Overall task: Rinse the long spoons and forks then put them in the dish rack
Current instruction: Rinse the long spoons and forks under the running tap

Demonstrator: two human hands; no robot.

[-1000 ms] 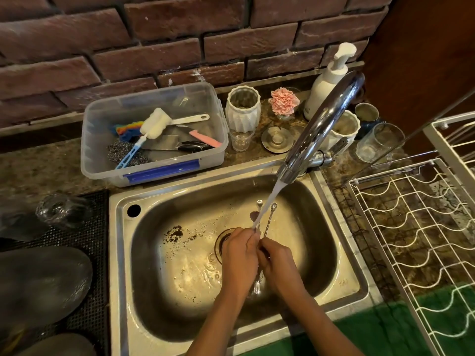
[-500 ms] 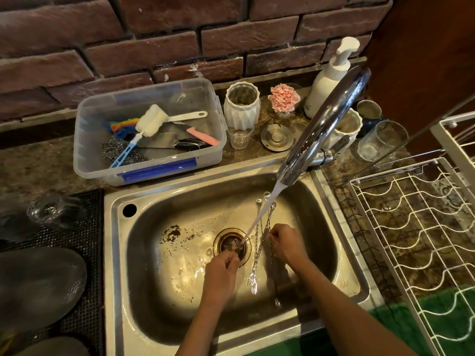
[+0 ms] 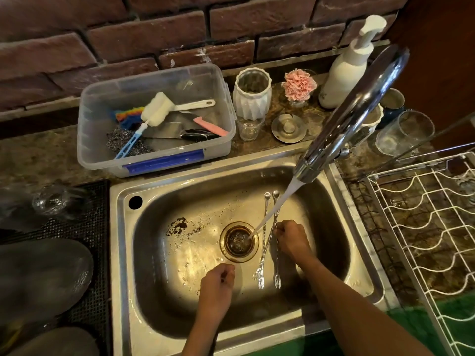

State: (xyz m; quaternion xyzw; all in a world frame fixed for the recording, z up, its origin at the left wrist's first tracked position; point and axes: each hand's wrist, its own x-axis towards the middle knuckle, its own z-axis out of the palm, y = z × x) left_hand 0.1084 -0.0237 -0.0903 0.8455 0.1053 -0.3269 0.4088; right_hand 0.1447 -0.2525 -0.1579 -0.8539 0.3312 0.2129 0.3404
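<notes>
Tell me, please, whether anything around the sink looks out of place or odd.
Yes: a dark patch of crumbly residue sits on the sink floor left of the drain, with specks scattered around it. Also, the water stream runs past the cutlery held by the right hand straight into the drain.

No readable text, labels, brands or numbers anywhere. The white pump bottle (image 3: 345,70) carries a small dark mark low on its side, too small and blurred to read. The sink (image 3: 359,283) shows a faint stamped mark on its inner right wall near the front corner, illegible. The clear plastic tub (image 3: 154,160) has a plain blue strip on its front, no lettering visible.
</notes>
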